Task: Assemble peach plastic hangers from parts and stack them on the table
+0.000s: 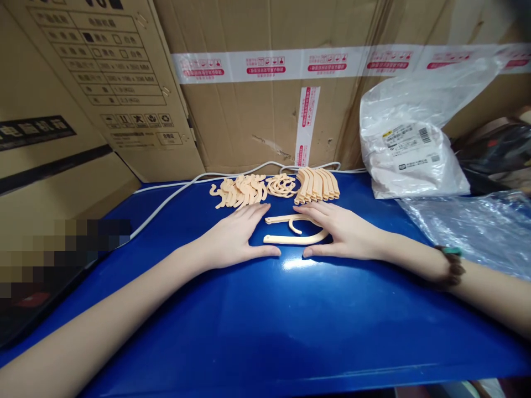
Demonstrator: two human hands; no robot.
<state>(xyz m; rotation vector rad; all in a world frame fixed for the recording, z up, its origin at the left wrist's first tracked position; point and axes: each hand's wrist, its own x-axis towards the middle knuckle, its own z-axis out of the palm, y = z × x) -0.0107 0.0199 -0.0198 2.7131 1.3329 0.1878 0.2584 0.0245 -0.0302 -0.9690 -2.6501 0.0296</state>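
A cream plastic folding hanger (286, 240) lies on the blue tabletop (265, 320), its two arms side by side and its hook between them. My right hand (346, 229) rests over the hanger's right end and hides that part, with thumb and fingers apart. Just left of the hanger, my left hand (232, 237) lies with fingers stretched out and thumb pointing right, holding nothing. Behind the hands sit a pile of curved hook-like pieces (243, 190), a small heap of thin hooks or rings (281, 186) and a row of hanger arms (317, 185), all cream.
Cardboard boxes (257, 116) stand along the back and left. A white cable (166, 199) runs behind the piles. At the back right is a white plastic bag (410, 149) with a label, and clear plastic wrap (477, 226) lies before it. The left edge is blurred out.
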